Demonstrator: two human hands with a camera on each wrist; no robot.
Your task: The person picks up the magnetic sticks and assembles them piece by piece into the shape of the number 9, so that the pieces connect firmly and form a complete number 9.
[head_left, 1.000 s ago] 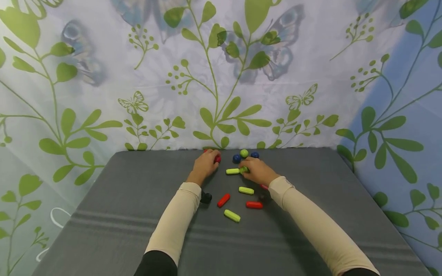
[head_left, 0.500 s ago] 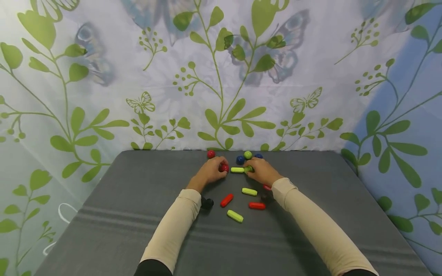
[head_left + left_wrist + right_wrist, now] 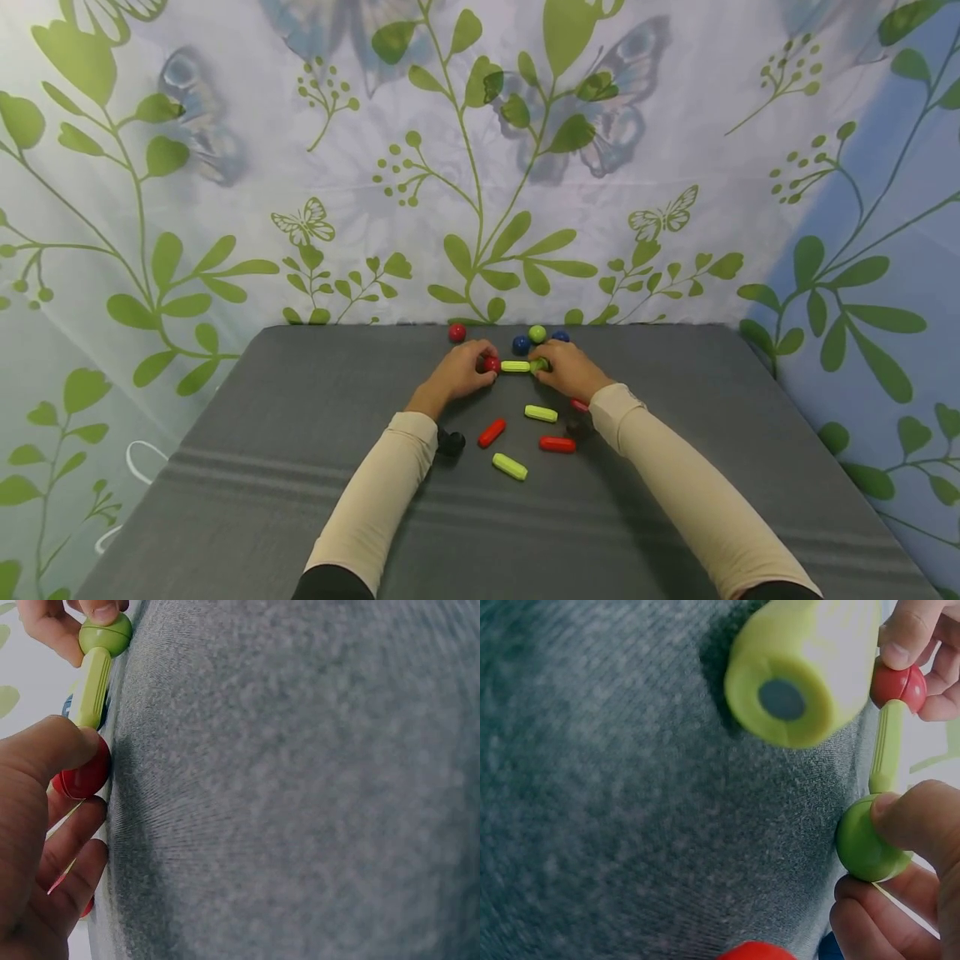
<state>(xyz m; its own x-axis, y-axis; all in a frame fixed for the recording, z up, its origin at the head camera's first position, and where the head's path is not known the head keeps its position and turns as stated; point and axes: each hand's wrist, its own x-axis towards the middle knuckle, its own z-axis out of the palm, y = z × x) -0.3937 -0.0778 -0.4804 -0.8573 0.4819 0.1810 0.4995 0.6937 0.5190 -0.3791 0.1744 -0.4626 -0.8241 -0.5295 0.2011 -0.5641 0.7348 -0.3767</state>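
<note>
Left hand (image 3: 455, 373): red ball (image 3: 88, 771). Right hand (image 3: 572, 373): green ball (image 3: 862, 841).

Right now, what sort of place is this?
Likely a curtained tabletop workspace: grey cloth-covered table, pale fabric curtain printed with green leaves, shiny red ball in the left hand.

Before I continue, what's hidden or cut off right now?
Head: red piece, partly covered by right sleeve.
Head: rightmost blue ball, partly behind right hand.
Left wrist: lower red piece, mostly behind left hand.
Right wrist: bottom red piece, cut by the edge.
</note>
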